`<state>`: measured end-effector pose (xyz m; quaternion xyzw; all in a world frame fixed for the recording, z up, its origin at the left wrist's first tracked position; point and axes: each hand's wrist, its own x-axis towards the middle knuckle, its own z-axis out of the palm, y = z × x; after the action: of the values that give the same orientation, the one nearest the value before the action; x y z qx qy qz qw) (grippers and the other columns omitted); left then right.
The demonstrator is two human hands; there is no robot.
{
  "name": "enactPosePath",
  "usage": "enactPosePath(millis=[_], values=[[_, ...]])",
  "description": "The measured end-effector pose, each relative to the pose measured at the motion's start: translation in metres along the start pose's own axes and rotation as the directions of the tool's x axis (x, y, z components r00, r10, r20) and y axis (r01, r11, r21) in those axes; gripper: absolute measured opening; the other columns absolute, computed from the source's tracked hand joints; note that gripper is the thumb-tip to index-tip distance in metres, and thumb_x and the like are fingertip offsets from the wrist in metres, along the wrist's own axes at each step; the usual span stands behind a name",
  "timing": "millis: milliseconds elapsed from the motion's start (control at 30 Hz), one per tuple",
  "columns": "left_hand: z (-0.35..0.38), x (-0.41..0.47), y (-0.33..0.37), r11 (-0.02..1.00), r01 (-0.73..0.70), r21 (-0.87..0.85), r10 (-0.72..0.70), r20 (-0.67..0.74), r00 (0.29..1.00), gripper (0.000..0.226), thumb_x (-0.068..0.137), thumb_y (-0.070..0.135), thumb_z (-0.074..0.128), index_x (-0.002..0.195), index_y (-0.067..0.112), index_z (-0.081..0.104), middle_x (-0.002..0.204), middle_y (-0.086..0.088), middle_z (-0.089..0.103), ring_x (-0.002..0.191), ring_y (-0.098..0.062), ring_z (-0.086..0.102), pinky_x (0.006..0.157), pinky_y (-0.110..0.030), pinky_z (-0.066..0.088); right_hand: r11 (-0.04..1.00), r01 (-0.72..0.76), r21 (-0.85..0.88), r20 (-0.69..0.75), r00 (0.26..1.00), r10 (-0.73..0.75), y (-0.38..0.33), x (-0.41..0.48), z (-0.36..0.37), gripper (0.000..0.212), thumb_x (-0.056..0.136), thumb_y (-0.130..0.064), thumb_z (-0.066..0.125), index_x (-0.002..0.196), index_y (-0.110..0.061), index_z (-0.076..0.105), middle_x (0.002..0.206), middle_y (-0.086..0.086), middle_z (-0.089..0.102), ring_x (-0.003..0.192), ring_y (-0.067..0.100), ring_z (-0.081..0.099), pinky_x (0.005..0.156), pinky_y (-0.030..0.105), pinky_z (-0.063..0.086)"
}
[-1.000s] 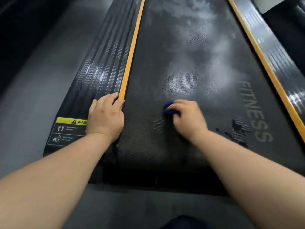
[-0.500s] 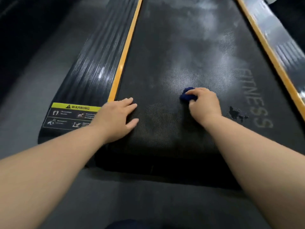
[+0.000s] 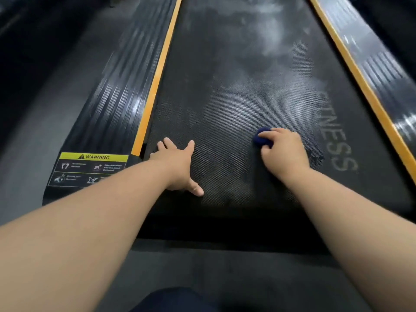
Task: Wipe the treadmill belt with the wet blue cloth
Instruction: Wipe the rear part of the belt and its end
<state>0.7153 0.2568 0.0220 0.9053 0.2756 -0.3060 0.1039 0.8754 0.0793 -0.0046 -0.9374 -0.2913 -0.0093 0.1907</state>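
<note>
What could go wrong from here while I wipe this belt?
1. The cloth is balled small under the right hand, so each pass is narrow. The pale haze farther up the belt may get missed.
2. The left hand leans flat on the belt. If the belt slips, balance could go, and the hand may leave prints.
3. The worn lettering beside the right hand could flake more if scrubbed.

On my left, a yellow-and-black warning sticker [image 3: 90, 167] sits at the near end of a ribbed black side rail [image 3: 117, 97] edged by an orange strip [image 3: 155, 86], beside grey floor [image 3: 33, 136].
</note>
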Motion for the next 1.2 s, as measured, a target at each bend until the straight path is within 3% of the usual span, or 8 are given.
enactPosePath(millis=[267,333,433,567,700,900,1100,1200], values=[[0.002,0.003,-0.002,0.999,0.029,0.044,-0.027,-0.045,0.999,0.139,0.052,0.073,0.075,0.148,0.035,-0.017,0.155,-0.026,-0.012,0.144,-0.043,-0.001,0.11,-0.054,0.03,0.861,0.488,0.147,0.183,0.842,-0.508,-0.028,-0.05,0.013,0.032,0.079,-0.016,0.057,0.108,-0.022,0.07,0.12,0.001,0.063,0.1,0.031,0.054,0.094,0.038,0.045],[0.004,0.0,-0.003,0.999,0.031,0.038,-0.029,-0.061,0.998,0.135,0.053,0.074,0.073,0.148,0.038,-0.016,0.156,-0.024,-0.013,0.145,-0.041,-0.002,0.11,-0.054,0.031,0.886,0.463,0.025,0.157,0.873,-0.461,-0.002,-0.015,0.005,0.033,0.079,-0.015,0.056,0.106,-0.027,0.071,0.121,-0.001,0.062,0.104,0.033,0.053,0.093,0.042,0.045],[0.002,-0.006,0.0,0.999,0.045,0.028,-0.044,-0.041,0.998,0.131,0.058,0.069,0.075,0.149,0.037,-0.014,0.156,-0.021,-0.014,0.145,-0.038,-0.002,0.11,-0.052,0.031,0.99,0.141,-0.023,0.081,0.987,-0.139,0.033,0.017,-0.013,0.036,0.085,-0.013,0.054,0.115,-0.026,0.068,0.131,-0.001,0.056,0.118,0.034,0.046,0.101,0.036,0.036],[-0.011,-0.01,0.026,0.991,-0.006,0.134,0.012,-0.045,0.999,0.121,0.063,0.061,0.078,0.153,0.023,0.006,0.156,-0.016,0.014,0.14,-0.032,0.028,0.107,-0.043,0.037,0.947,0.311,0.076,0.12,0.94,-0.318,0.01,-0.032,-0.015,0.035,0.079,-0.009,0.06,0.111,-0.022,0.071,0.125,0.004,0.061,0.111,0.031,0.053,0.099,0.032,0.035],[-0.016,-0.009,0.061,0.999,-0.026,-0.029,0.026,-0.002,1.0,0.13,0.061,0.065,0.076,0.152,0.029,-0.008,0.158,-0.019,0.001,0.142,-0.046,0.01,0.114,-0.049,0.021,0.89,0.43,0.153,0.228,0.861,-0.455,0.023,-0.035,-0.013,0.036,0.084,-0.018,0.058,0.116,-0.031,0.067,0.13,-0.003,0.057,0.113,0.029,0.05,0.1,0.04,0.041],[0.002,0.004,0.088,0.99,0.081,-0.113,-0.089,-0.064,0.994,0.137,0.051,0.068,0.079,0.15,0.037,-0.01,0.156,-0.02,-0.016,0.139,-0.055,-0.005,0.109,-0.066,0.018,0.993,0.118,0.004,0.034,0.992,-0.118,0.059,0.019,-0.012,0.038,0.083,-0.012,0.054,0.115,-0.026,0.068,0.129,0.0,0.057,0.111,0.035,0.047,0.097,0.033,0.037],[0.006,0.005,0.086,0.991,0.1,-0.088,-0.109,-0.098,0.989,0.14,0.048,0.072,0.078,0.15,0.036,-0.01,0.158,-0.015,-0.011,0.141,-0.05,-0.001,0.108,-0.06,0.029,0.849,0.51,0.137,0.084,0.848,-0.523,0.031,-0.047,0.002,0.033,0.072,-0.016,0.056,0.1,-0.023,0.072,0.107,0.002,0.066,0.086,0.031,0.057,0.079,0.04,0.053],[0.006,0.005,0.085,0.989,0.116,-0.095,-0.124,-0.089,0.988,0.144,0.048,0.073,0.078,0.15,0.03,-0.015,0.159,-0.01,-0.013,0.143,-0.046,-0.004,0.109,-0.058,0.029,0.825,0.565,0.038,0.077,0.821,-0.566,0.033,-0.004,0.005,0.034,0.075,-0.016,0.057,0.104,-0.025,0.071,0.113,0.0,0.065,0.088,0.031,0.056,0.071,0.043,0.054]])
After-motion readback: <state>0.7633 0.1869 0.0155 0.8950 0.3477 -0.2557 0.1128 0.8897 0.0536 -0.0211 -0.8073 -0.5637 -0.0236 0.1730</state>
